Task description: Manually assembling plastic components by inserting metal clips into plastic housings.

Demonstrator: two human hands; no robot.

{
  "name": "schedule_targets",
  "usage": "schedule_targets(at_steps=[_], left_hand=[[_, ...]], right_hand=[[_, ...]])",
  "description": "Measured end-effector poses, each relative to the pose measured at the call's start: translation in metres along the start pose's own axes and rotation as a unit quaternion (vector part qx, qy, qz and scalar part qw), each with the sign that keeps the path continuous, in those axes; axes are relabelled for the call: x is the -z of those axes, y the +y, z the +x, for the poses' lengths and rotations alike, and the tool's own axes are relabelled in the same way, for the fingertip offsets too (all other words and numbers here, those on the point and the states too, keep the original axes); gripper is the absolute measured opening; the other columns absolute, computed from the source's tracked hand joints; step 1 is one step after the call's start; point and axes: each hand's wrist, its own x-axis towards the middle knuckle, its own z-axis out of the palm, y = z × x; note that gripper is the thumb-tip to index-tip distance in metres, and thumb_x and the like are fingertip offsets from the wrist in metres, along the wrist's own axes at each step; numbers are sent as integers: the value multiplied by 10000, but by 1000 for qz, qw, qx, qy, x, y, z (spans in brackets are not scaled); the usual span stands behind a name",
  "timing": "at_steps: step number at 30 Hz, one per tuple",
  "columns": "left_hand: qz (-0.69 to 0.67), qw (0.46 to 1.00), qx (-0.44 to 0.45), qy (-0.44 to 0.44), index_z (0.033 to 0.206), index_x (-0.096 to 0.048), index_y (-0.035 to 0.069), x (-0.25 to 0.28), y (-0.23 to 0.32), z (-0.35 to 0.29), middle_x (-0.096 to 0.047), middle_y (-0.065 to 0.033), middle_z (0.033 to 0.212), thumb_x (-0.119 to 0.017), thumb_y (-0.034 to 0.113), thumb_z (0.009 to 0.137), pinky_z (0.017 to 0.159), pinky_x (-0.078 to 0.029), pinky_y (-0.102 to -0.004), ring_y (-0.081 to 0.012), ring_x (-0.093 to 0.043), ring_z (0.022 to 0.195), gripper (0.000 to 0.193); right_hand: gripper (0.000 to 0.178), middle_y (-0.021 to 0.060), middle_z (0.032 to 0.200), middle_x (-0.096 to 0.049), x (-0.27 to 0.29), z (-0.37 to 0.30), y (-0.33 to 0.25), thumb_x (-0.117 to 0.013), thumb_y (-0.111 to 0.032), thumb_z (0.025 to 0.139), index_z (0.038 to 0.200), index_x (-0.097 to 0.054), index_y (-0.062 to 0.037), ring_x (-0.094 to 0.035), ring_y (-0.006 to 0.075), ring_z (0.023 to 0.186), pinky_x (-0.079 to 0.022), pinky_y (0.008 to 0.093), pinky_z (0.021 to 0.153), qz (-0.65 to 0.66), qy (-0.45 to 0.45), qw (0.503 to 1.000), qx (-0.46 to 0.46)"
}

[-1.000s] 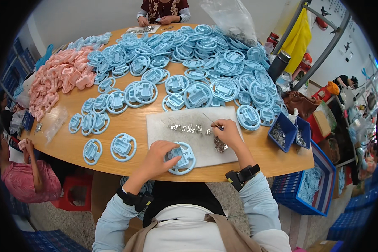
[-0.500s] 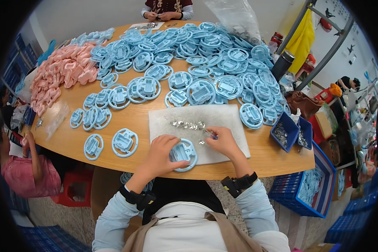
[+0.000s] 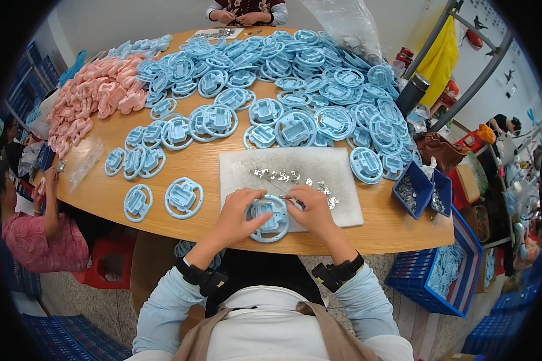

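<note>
A light-blue plastic wheel-shaped part (image 3: 271,226) lies at the front edge of a white foam mat (image 3: 347,174). My left hand (image 3: 235,218) is closed on its left side, thumb across the front and fingers at the far rim. My right hand (image 3: 313,212) is at the part's right side, its fingers pinched together. A thin, slender thing seems to stick out from the pinch, too small to name. Beyond both hands, small shiny metal pieces (image 3: 277,175) lie scattered on the mat.
Many blue parts (image 3: 295,127) are heaped across the table, with pink plastic parts (image 3: 102,96) at far left. Two blue bins (image 3: 413,188) of small metal bits stand right. A blue crate (image 3: 412,271) sits below the table edge. Other people sit left and opposite.
My right hand has come left and nearer, from over the metal pieces to the blue part's right side. Pieces it covered now show. My left hand keeps holding the part.
</note>
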Motion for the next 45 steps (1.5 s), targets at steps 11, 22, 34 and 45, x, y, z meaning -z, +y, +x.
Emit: schedule_targets(at_steps=[11, 22, 34, 45], left_hand=[[17, 1000, -13, 15, 912, -640, 74, -1, -6, 1, -624, -86, 896, -635, 74, 756, 803, -400, -400, -285, -564, 869, 156], [63, 996, -39, 51, 870, -626, 80, -5, -6, -2, -620, -68, 848, -643, 43, 737, 801, -412, -393, -280, -576, 843, 139], [58, 993, -47, 90, 900, -633, 50, -12, -9, -7, -649, -99, 873, -659, 15, 723, 750, -459, -389, -305, -599, 827, 183], [52, 995, -23, 79, 844, -646, 29, -11, -4, -4, -652, -113, 852, -648, 20, 729, 734, -478, -381, -298, -608, 820, 116]], right_hand=[[175, 75, 937, -642, -19, 7, -2, -679, -19, 706, 876, -653, -56, -643, 267, 724, -523, 326, 606, -16, -80, 987, 138], [187, 53, 944, -649, -17, 8, -6, -684, -23, 691, 870, -652, -67, -645, 259, 699, -524, 317, 575, -60, -88, 980, 166], [122, 43, 957, -641, -19, 10, -6, -666, -54, 716, 835, -638, -65, -640, 263, 706, -523, 333, 591, -29, -80, 985, 151], [142, 92, 873, -613, -22, 9, -10, -657, -75, 723, 863, -646, -53, -615, 306, 688, -508, 362, 608, 10, -74, 996, 56]])
